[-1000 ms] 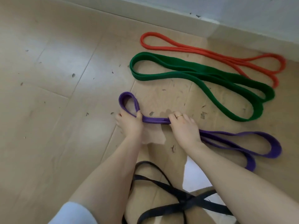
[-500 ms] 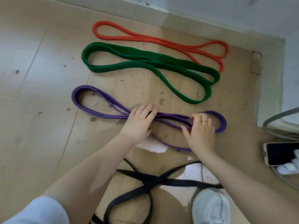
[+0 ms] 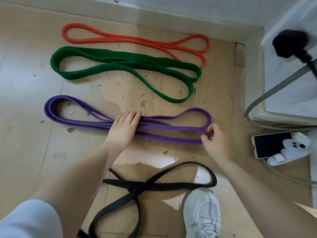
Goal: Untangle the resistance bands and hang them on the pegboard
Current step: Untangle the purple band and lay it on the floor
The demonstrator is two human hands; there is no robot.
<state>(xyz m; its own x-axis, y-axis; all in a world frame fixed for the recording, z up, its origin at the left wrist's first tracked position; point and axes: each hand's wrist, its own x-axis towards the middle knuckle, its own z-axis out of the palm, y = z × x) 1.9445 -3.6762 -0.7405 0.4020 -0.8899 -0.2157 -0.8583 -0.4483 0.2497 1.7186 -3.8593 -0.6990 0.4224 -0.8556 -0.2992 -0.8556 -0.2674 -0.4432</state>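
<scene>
Purple resistance band (image 3: pixel 173 128) lies folded in long loops on the wood floor (image 3: pixel 25 93), nearer me than the green band (image 3: pixel 123 63); the orange band (image 3: pixel 133 39) lies beyond the green. My left hand (image 3: pixel 122 130) presses flat, fingers straight, on the purple band's middle. My right hand (image 3: pixel 215 142) pinches its right-end loop. Black band (image 3: pixel 154 186) lies crossed nearest me, beside my white sneaker (image 3: pixel 201 213).

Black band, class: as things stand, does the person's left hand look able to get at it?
Probably yes. The left hand lies flat on the purple band, and the black band lies on open floor nearer the person, with nothing over it. The hand would have to leave the purple band first.
</scene>
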